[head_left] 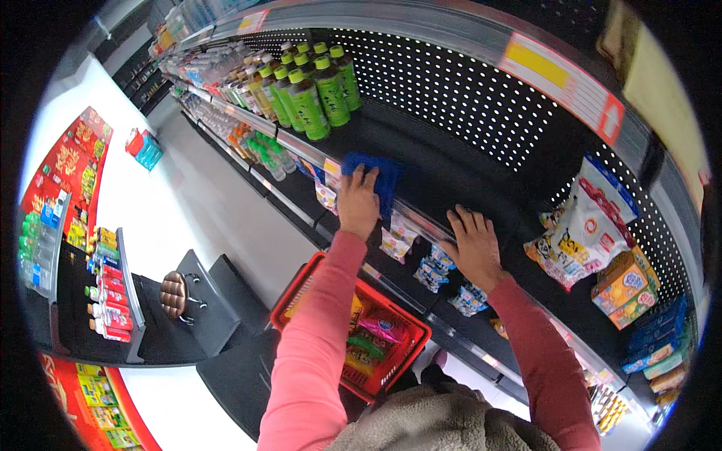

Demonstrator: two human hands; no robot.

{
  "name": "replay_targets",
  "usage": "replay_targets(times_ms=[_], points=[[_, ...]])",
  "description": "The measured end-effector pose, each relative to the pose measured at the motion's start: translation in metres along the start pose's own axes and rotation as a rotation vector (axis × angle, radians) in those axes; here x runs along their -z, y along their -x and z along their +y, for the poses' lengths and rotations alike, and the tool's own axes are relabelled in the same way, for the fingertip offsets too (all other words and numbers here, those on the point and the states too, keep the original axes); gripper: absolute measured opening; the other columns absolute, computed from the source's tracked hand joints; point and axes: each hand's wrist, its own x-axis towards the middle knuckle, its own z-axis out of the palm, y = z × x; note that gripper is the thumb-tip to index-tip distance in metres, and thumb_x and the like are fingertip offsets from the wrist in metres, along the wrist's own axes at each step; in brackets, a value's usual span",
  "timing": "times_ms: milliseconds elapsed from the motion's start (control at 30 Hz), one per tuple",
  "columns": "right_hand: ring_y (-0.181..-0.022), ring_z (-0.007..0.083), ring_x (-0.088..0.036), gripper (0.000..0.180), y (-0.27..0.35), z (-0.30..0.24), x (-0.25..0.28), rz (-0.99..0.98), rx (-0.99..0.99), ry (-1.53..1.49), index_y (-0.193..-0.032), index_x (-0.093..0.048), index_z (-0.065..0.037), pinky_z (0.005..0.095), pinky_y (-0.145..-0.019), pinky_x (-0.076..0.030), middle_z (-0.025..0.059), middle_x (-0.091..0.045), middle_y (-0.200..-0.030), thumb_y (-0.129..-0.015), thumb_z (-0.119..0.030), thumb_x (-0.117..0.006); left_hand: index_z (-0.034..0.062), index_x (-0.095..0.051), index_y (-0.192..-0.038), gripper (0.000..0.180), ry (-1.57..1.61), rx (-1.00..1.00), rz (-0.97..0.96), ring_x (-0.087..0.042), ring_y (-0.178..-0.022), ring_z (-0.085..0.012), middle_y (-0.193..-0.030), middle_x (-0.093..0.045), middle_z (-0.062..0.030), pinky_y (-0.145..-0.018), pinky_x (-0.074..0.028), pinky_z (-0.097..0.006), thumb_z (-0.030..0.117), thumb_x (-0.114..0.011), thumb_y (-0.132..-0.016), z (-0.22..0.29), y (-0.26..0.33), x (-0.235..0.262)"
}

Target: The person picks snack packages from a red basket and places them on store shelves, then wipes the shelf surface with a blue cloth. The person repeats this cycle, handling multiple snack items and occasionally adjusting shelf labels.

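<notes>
A blue cloth [387,180] lies over the front edge of a black shelf [444,169], partly hanging down in front. My left hand [359,201] presses on it, fingers bent over the cloth and its thumb out of sight. Farther right along the same shelf, my right hand [475,244] rests near the front edge with its fingers spread, holding nothing. Beyond the cloth stand several green-labelled drink bottles [307,105] with bright green caps. At the right end of the shelf are white snack bags [583,233] and an orange box [626,287].
A red shopping basket [410,366] with colourful packets inside stands below my left forearm. Small snack packets [431,269] hang under the shelf edge. A price-label rail [553,75] crosses above. Across the aisle are a display with bottles [113,308] and a brown tufted stool [174,294].
</notes>
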Motion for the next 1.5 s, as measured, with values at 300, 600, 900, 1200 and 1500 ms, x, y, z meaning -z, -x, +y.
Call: replay_targets(times_ms=[300, 600, 900, 1200, 1500], points=[[-0.130, 0.0354, -0.045, 0.073, -0.005, 0.000, -0.003, -0.074, 0.014, 0.087, -0.148, -0.049, -0.002, 0.0519, -0.109, -0.037, 0.0186, -0.045, -0.151, -0.098, -0.055, -0.062, 0.0115, -0.070, -0.126, 0.038, 0.065, 0.154, 0.107, -0.059, -0.117, -0.0431, -0.145, -0.058, -0.0205, -0.101, -0.050, -0.051, 0.019, -0.067, -0.089, -0.096, -0.053, -0.008], [-0.131, 0.0374, -0.044, 0.075, -0.004, -0.002, -0.001, -0.117, 0.003, 0.087, -0.149, -0.046, -0.002, 0.0538, -0.111, -0.034, 0.0184, -0.045, -0.152, -0.096, -0.051, -0.065, -0.0172, -0.032, -0.150, 0.077, 0.209, 0.391, 0.442, -0.041, -0.141, -0.0522, -0.152, -0.041, -0.0395, -0.120, -0.034, -0.053, 0.027, -0.066, -0.098, -0.062, -0.047, -0.054], [-0.132, 0.0419, -0.043, 0.073, -0.002, -0.004, -0.003, -0.117, -0.001, 0.132, -0.150, -0.046, -0.004, 0.0610, -0.113, -0.031, 0.0193, -0.041, -0.157, -0.096, -0.049, -0.066, -0.0131, -0.041, -0.149, 0.062, 0.338, 0.465, 0.431, -0.041, -0.144, -0.0498, -0.154, -0.043, -0.0353, -0.121, -0.032, -0.052, 0.027, -0.053, -0.103, -0.150, -0.076, -0.065], [-0.131, 0.0418, -0.044, 0.073, -0.006, -0.004, 0.003, -0.132, 0.017, 0.088, -0.149, -0.045, -0.003, 0.0582, -0.111, -0.034, 0.0200, -0.042, -0.156, -0.093, -0.043, -0.070, -0.0090, -0.046, -0.149, 0.063, 0.150, 0.483, 0.247, -0.043, -0.142, -0.0476, -0.156, -0.043, -0.0317, -0.122, -0.033, -0.050, 0.026, -0.052, -0.097, -0.253, -0.121, -0.072], [-0.132, 0.0396, -0.045, 0.074, -0.005, -0.004, 0.001, -0.127, 0.019, 0.112, -0.150, -0.046, -0.004, 0.0576, -0.111, -0.035, 0.0201, -0.042, -0.155, -0.095, -0.050, -0.066, -0.0011, -0.057, -0.144, 0.056, 0.137, 0.475, 0.203, -0.047, -0.135, -0.0460, -0.145, -0.052, -0.0254, -0.116, -0.038, -0.051, 0.027, -0.061, -0.096, -0.228, -0.102, -0.049]])
